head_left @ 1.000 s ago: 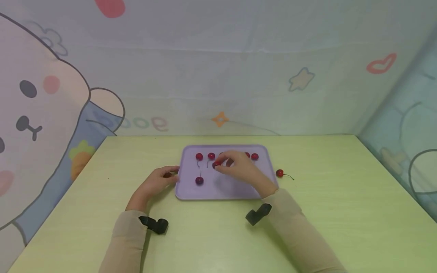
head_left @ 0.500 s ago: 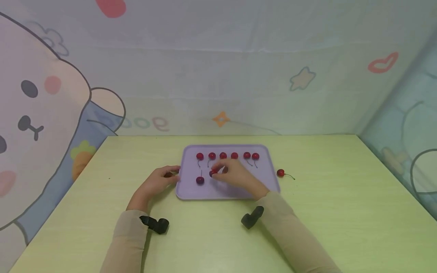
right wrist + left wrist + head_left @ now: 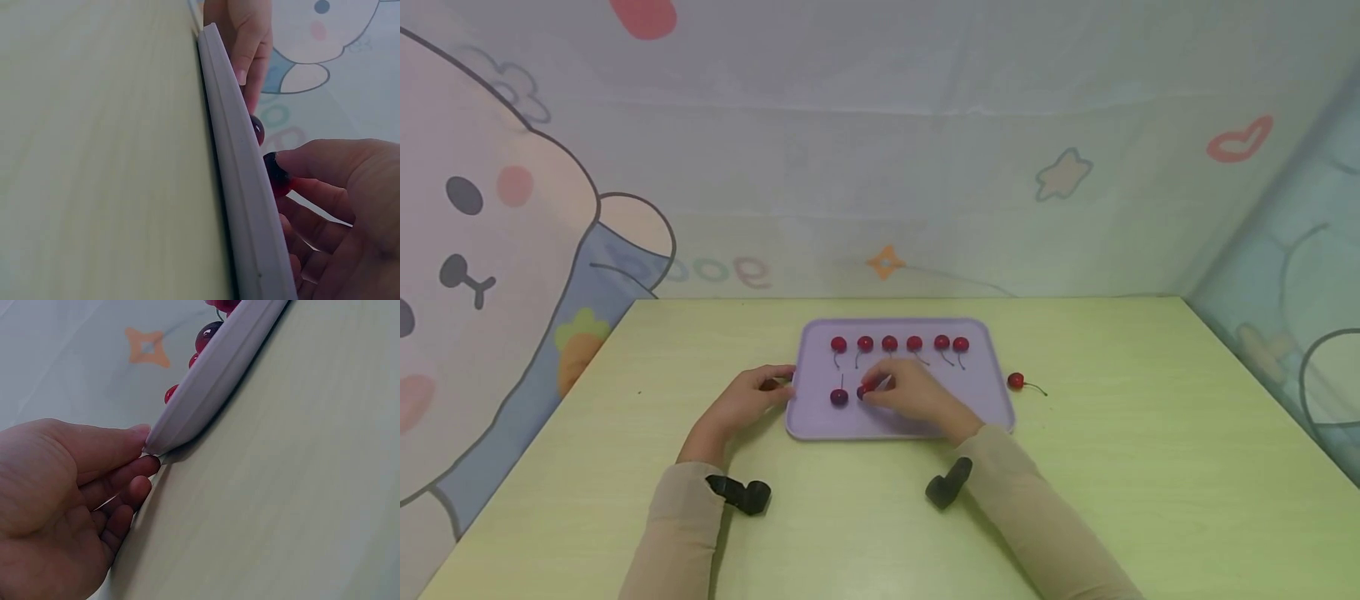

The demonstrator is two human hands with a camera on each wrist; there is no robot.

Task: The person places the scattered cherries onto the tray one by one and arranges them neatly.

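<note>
A purple tray (image 3: pixel 977 408) lies on the yellow-green table. Several red cherries (image 3: pixel 889 343) form a row along its far side, and one dark cherry (image 3: pixel 838 397) sits nearer me at the left. My right hand (image 3: pixel 872 390) pinches a red cherry (image 3: pixel 865 389) low over the tray, just right of the dark one. The right wrist view shows that hand (image 3: pixel 294 181) with thumb and fingers on the cherry (image 3: pixel 275 172) behind the tray rim (image 3: pixel 237 175). My left hand (image 3: pixel 778 385) holds the tray's left edge; its thumb (image 3: pixel 125 440) meets the rim (image 3: pixel 219 381).
One loose cherry (image 3: pixel 1016 381) with a stem lies on the table right of the tray. Cartoon-printed cloth walls close in the table's back and sides. Black wrist-camera mounts (image 3: pixel 741 493) sit on both beige sleeves.
My right hand has carried the cherry from near the far row toward me and leftward, down beside the dark cherry. The far row now shows in full. The left hand stayed put.
</note>
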